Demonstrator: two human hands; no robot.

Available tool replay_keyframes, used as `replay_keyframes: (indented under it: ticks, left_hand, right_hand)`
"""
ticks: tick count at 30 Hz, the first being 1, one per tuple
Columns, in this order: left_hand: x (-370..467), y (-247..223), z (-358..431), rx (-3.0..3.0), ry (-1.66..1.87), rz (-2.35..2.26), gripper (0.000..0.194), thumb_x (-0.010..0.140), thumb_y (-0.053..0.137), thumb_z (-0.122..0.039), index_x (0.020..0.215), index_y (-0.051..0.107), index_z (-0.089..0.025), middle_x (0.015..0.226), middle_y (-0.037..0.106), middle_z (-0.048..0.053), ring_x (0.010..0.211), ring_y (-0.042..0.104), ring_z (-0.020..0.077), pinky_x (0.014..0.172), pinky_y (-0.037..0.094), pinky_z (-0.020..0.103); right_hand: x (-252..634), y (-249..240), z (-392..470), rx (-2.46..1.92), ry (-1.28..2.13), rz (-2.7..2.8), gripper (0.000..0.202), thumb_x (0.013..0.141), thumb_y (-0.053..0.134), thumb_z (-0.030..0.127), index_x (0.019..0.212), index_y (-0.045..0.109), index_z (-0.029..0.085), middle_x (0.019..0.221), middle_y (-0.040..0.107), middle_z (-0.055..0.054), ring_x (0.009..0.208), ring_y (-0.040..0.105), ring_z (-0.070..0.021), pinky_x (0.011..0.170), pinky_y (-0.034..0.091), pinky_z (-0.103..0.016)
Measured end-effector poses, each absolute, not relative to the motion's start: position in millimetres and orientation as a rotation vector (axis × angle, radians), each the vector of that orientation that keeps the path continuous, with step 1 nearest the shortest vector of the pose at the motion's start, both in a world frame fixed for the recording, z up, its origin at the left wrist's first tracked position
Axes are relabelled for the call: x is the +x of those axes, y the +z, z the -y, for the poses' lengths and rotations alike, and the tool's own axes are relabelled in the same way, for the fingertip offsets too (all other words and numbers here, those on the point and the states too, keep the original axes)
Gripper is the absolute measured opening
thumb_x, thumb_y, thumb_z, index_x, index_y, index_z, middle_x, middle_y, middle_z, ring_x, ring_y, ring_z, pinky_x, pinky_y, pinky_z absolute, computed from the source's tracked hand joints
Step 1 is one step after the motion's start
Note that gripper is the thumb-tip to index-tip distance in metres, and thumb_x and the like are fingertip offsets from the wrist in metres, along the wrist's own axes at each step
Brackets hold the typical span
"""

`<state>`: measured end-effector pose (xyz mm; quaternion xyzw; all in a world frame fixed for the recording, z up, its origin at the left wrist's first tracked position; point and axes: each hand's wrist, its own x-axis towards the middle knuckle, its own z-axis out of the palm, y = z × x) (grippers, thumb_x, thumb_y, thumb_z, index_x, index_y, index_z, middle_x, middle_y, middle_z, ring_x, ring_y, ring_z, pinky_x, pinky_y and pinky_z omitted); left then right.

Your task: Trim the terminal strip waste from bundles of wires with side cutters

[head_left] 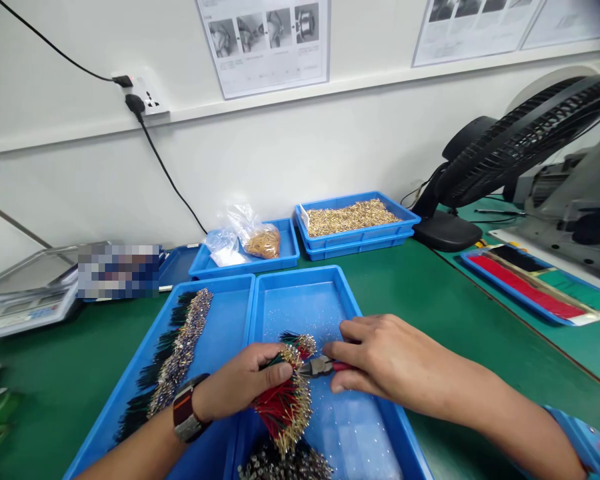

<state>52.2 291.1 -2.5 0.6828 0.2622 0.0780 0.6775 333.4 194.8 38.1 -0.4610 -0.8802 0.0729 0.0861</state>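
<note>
My left hand [243, 385] is closed around a bundle of red and green wires [279, 408] with gold metal terminals on their ends. In my right hand [387, 360] is a pair of pliers [321, 366] with red handles, its jaws touching the terminals near my left thumb. Both hands are above the right blue tray [310, 293], whose floor is dotted with tiny bright bits. A smaller wire bundle [305, 344] lies behind the held one, and a dark bundle with silvery ends [285, 463] sits at the near edge. My fingers partly hide the plier handles.
Beside it, the left blue tray [233, 300] holds rows of dark wires with metal ends [177, 357]. Behind are a tray with plastic bags [263, 240] and stacked trays of gold terminals [353, 217]. A black fan [520, 143] and a tray of coloured strips [545, 283] are right.
</note>
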Motion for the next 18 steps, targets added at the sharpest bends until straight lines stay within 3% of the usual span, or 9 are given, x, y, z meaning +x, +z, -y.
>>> replay_keyframes:
  ticks: [8, 18]
  left_hand:
    - [47.2, 6.2, -293.2, 1.67, 0.117, -0.473, 0.051, 0.099, 0.066, -0.063, 0.113, 0.081, -0.016, 0.109, 0.078, 0.009, 0.099, 0.067, 0.0244, 0.092, 0.052, 0.034]
    - [43.1, 1.9, -295.4, 1.663, 0.062, -0.496, 0.055, 0.096, 0.068, -0.067, 0.107, 0.08, -0.014, 0.099, 0.076, 0.008, 0.088, 0.065, 0.0217, 0.081, 0.053, 0.029]
  right_hand:
    - [337.6, 38.2, -197.7, -1.312, 0.175, 2.633, 0.046, 0.11, 0.047, 0.06, 0.101, 0.069, 0.022, 0.086, 0.06, -0.003, 0.073, 0.056, -0.0207, 0.067, 0.035, -0.036]
    - [333.5, 39.1, -196.4, -1.267, 0.247, 2.64, 0.045, 0.11, 0.047, 0.06, 0.102, 0.069, 0.022, 0.086, 0.059, -0.003, 0.073, 0.055, -0.0206, 0.068, 0.036, -0.036]
